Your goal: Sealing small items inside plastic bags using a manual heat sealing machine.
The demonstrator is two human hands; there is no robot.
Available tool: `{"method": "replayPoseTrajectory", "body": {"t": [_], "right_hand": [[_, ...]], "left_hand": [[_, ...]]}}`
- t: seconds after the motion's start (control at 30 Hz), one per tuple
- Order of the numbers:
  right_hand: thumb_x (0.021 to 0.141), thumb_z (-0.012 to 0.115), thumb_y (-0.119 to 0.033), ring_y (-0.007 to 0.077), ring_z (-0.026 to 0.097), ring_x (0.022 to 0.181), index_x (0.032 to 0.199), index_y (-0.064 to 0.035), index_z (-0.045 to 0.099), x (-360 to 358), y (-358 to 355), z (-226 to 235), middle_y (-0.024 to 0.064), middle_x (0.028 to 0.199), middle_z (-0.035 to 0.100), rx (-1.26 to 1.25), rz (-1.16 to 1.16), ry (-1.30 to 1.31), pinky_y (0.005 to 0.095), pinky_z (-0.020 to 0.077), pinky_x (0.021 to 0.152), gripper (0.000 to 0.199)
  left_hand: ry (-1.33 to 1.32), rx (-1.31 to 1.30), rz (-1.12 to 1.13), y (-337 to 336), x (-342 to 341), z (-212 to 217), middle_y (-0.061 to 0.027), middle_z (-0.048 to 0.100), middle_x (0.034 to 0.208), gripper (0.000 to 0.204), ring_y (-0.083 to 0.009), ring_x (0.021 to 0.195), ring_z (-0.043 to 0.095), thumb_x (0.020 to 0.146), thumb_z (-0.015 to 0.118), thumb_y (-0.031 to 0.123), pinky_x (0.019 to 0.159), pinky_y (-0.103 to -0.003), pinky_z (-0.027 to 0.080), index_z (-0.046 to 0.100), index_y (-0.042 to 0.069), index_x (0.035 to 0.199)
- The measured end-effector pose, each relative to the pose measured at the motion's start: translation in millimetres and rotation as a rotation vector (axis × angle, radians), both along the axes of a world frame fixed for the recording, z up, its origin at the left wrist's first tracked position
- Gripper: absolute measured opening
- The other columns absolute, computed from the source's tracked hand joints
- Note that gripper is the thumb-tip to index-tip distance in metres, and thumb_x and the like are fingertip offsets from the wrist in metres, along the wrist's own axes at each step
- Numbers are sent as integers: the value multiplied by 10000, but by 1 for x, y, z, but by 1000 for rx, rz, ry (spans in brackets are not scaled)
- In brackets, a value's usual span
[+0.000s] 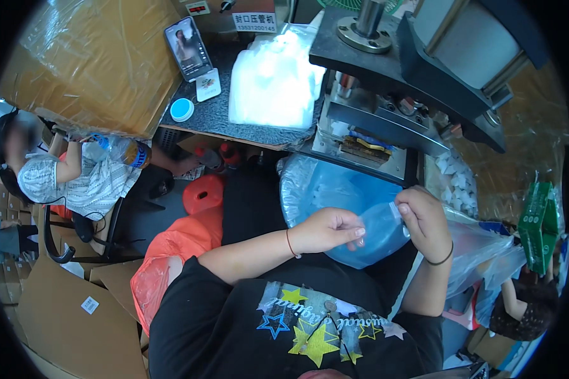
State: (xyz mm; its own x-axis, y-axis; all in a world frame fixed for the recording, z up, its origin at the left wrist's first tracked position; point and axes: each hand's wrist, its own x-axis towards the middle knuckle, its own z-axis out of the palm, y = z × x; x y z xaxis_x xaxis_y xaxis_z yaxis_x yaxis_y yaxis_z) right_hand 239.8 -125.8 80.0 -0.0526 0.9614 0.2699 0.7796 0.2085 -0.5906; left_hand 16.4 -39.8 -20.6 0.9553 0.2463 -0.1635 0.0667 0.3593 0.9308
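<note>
My left hand [327, 228] and my right hand [425, 218] together pinch a small clear plastic pouch [382, 222] with a white end at its upper right. They hold it over a large blue plastic bag [316, 186] resting in my lap. The left fingers grip the pouch's left edge, the right fingers its top right corner. A thin band sits on each wrist. Just beyond the hands stands a grey metal press machine [385, 120] with a dark heavy arm above.
A stack of clear bags [275, 79] lies on the grey speckled bench [218, 114], beside a propped phone [188, 47] and a round blue-rimmed lid [182, 109]. A seated person [76, 177] is at left. Cardboard [76, 309], orange bag [183, 243], green box [537, 224].
</note>
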Motion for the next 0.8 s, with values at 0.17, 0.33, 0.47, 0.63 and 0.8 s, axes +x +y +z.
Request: {"method": "replayPoseTrajectory", "body": {"t": [0.17,0.33,0.47,0.63,0.8], "right_hand": [[934,610,-177,302,559,736,871,-37,616,11,1,4,103,782,606,-69,77,-55,396,448,706,153],[920,635,-193,314,574,742,882,-41,631,15,-3,0,109,777,611,-77,81,-38,406,449,726,157],[913,645,-202,354,619,919,1024,-37,653,25,-5,-8,156,950,647,-39,-54,-161,433,484,819,198],[894,671,-174,398,626,1044,1205,-96,602,100,-4,-40,173,1155,605,-101,-699,-618,469,523,865,328],[869,708,-195,400,648,974,1192,-128,590,101,3,-62,166,1111,588,-204,-791,-620,471,546,806,351]], "left_hand": [[-4,-129,-28,-3,-1,-6,-102,713,1002,308,-170,885,686,1042,568,266,823,-297,551,645,-13,1150],[37,-187,-65,-7,7,-11,-113,715,1064,298,-170,923,695,1033,584,248,847,-297,553,635,-6,1179],[88,-238,-58,-6,2,-12,-124,714,1118,275,-170,975,704,1003,628,182,853,-298,564,619,1,1210],[164,-283,142,12,3,-10,-148,717,1097,210,-218,908,739,963,656,102,740,-289,597,627,33,1159],[107,-302,233,51,18,1,-154,725,1065,196,-234,929,735,948,638,52,755,-318,600,639,29,1143]]}}
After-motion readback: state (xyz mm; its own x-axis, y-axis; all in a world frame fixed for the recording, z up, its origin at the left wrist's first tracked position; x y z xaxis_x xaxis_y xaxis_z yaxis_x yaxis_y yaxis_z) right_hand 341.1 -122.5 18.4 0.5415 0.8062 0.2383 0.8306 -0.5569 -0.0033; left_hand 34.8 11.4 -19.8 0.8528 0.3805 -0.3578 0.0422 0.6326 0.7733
